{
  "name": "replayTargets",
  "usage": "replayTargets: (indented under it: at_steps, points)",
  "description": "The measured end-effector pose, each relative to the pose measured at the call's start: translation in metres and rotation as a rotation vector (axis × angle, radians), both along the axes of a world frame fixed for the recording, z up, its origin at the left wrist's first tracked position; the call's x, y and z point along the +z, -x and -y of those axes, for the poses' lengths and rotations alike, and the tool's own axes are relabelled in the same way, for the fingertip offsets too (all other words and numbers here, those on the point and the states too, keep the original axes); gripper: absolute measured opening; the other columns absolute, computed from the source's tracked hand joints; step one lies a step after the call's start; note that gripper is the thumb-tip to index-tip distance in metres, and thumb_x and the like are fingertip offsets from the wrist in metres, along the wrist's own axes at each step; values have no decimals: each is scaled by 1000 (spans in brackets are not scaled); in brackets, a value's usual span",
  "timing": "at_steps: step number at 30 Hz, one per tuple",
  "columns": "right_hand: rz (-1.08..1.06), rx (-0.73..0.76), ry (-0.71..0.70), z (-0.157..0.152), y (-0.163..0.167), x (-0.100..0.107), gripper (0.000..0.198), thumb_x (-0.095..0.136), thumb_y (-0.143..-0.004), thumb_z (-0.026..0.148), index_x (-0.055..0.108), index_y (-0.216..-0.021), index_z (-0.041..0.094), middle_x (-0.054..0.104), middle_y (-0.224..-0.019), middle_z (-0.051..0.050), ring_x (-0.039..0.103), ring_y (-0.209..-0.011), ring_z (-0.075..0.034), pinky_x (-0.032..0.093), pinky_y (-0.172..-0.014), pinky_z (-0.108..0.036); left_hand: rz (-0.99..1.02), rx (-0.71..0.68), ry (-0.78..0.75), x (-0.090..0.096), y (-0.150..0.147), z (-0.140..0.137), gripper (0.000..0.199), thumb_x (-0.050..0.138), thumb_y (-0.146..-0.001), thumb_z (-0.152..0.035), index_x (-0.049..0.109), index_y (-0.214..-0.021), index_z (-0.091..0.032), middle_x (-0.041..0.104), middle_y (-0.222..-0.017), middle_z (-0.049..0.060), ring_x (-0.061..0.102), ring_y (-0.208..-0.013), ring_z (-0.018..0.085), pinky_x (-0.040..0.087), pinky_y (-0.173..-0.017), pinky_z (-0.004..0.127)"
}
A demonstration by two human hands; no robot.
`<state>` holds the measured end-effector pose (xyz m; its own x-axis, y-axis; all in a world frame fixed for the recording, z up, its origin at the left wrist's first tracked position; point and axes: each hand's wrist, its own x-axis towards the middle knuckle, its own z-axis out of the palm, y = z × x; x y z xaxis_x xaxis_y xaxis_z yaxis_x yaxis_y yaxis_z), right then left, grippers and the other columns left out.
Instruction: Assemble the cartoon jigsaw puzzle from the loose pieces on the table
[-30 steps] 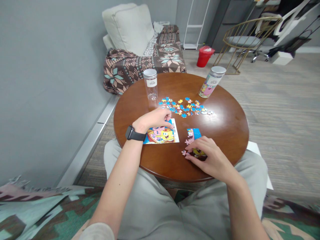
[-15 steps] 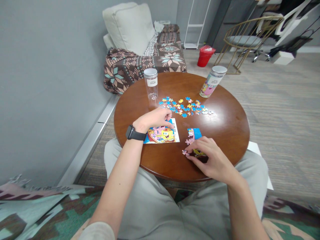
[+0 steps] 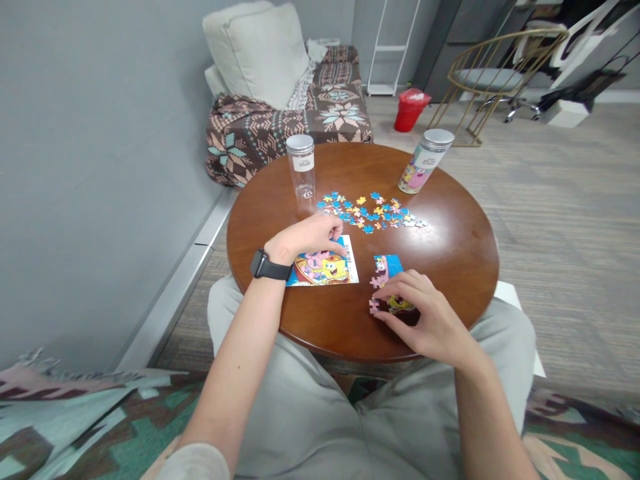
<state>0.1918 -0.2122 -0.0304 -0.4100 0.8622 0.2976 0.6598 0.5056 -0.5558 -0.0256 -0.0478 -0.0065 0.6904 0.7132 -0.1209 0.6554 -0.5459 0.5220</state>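
Observation:
My right hand pinches a small pink puzzle piece between thumb and fingers, low over the table. Under and behind this hand lies a partly joined puzzle section in blue, pink and yellow, half hidden by the fingers. My left hand, with a black watch at the wrist, rests over a printed picture card showing cartoon characters. Its fingers are curled in, nothing visible inside them, and the thumb lies on the card. Loose puzzle pieces are scattered beyond both hands.
On the round brown table stand a clear lidded jar at the back left and a printed lidded jar at the back right. A patterned sofa, a red bin and a gold chair are beyond.
The pink piece in my right hand has turned and shifted slightly right, nearer the joined section. My left hand stays over the card.

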Motion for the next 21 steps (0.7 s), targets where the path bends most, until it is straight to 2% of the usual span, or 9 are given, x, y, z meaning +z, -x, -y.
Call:
replayTargets:
  at_steps: [5, 10, 13, 16, 21]
  points:
    - [27, 29, 9, -1, 0, -1, 18, 64, -86, 19, 61, -103, 22, 67, -110, -7, 57, -106, -26, 41, -89, -41, 9, -1, -1, 0, 0, 0, 35, 77, -67, -35, 46, -67, -18, 45, -63, -6, 39, -60, 10, 27, -57, 24]
    - [30, 55, 23, -1, 1, -1, 22, 63, -85, 15, 60, -105, 23, 69, -109, -5, 57, -110, -25, 40, -93, -41, 11, 4, 0, 2, -1, 1, 36, 77, -66, -34, 45, -66, -18, 45, -64, -6, 38, -59, 10, 27, -57, 24]
    - [24, 90, 41, 0, 0, 1, 27, 59, -82, 7, 60, -103, 23, 69, -109, -4, 56, -111, -25, 39, -95, -42, 13, 1, -3, 2, -1, 1, 35, 76, -67, -35, 45, -66, -18, 45, -63, -6, 39, -59, 10, 27, -56, 24]
    - [17, 95, 42, 1, -1, 1, 33, 54, -79, 1, 61, -102, 23, 69, -107, -3, 57, -109, -24, 39, -94, -41, 11, 2, 1, 0, 0, 0, 34, 76, -67, -35, 46, -67, -19, 46, -64, -6, 39, -59, 10, 27, -57, 24]
    - [20, 73, 29, 0, 0, -1, 29, 55, -80, 3, 61, -100, 23, 69, -103, -4, 58, -106, -25, 40, -90, -41, 9, 5, 0, -1, 0, -1, 35, 76, -67, -35, 46, -67, -19, 46, -64, -6, 40, -59, 10, 27, -56, 25]
